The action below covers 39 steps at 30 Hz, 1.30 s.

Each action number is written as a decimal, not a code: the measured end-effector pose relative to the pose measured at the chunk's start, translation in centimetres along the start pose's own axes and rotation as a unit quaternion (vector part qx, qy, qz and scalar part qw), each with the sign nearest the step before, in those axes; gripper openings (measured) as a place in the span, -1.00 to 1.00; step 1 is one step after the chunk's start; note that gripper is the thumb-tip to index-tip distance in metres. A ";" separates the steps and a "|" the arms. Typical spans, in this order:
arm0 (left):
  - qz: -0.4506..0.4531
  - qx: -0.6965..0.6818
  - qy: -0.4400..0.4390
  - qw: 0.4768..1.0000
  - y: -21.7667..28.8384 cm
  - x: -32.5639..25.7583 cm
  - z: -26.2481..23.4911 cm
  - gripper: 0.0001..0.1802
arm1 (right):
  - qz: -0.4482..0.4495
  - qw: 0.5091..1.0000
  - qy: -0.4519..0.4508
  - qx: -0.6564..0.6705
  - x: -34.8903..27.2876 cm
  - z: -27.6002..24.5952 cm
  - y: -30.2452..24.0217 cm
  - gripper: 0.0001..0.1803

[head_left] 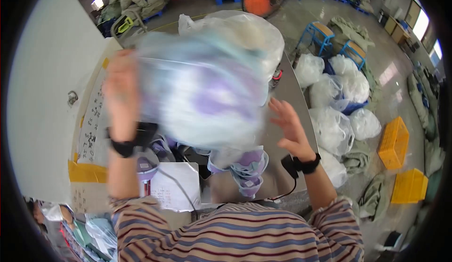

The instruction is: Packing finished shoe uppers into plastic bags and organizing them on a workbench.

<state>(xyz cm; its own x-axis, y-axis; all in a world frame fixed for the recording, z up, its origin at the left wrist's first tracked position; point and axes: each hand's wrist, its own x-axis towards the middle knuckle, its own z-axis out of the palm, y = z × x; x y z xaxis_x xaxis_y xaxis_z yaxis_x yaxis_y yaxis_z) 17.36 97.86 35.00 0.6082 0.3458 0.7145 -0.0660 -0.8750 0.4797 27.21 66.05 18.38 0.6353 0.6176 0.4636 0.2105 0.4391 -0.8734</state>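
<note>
A blurred purple-and-pale-blue bundle (207, 95) is above the table (285, 85). Your left hand (121, 80) meets its left edge, grip unclear; your right hand (291, 128), fingers spread, is apart, right. Supporting both sides should steady it.

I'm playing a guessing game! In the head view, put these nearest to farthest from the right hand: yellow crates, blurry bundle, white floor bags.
From the right hand:
1. Blurry bundle, just left.
2. White floor bags, to the right.
3. Yellow crates, farther right.
</note>
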 end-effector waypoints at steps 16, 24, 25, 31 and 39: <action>-0.176 0.224 -0.200 0.938 -32.2 -4.1 5.4 -0.77 | 0.416 0.902 0.107 0.026 -7.6 5.6 15.4 -0.07; 0.292 -0.130 -0.362 0.876 -2.6 -5.8 15.0 -0.77 | 0.440 0.865 0.185 -0.157 -2.3 15.1 18.7 0.04; 0.334 -0.100 -0.382 0.856 -1.8 -7.1 17.1 -0.75 | 0.415 0.874 0.166 -0.188 -2.0 16.0 18.7 0.03; 0.396 0.238 -0.516 0.721 -4.3 -12.8 33.9 -0.47 | 0.414 0.877 0.145 -0.196 -5.1 13.9 16.0 0.05; 0.459 0.357 -0.376 0.721 -15.3 -14.6 41.8 -0.74 | 0.327 0.936 0.128 -0.027 -9.0 11.6 14.1 -0.01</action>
<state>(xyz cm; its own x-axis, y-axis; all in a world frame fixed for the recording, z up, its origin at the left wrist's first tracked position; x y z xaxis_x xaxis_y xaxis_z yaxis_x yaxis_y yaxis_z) 42.55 92.04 -4.09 0.8422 -0.5374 -0.0439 -0.4538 -0.6625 -0.5959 15.81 74.22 3.62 0.7971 0.5631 -0.2180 -0.2530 -0.0164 -0.9673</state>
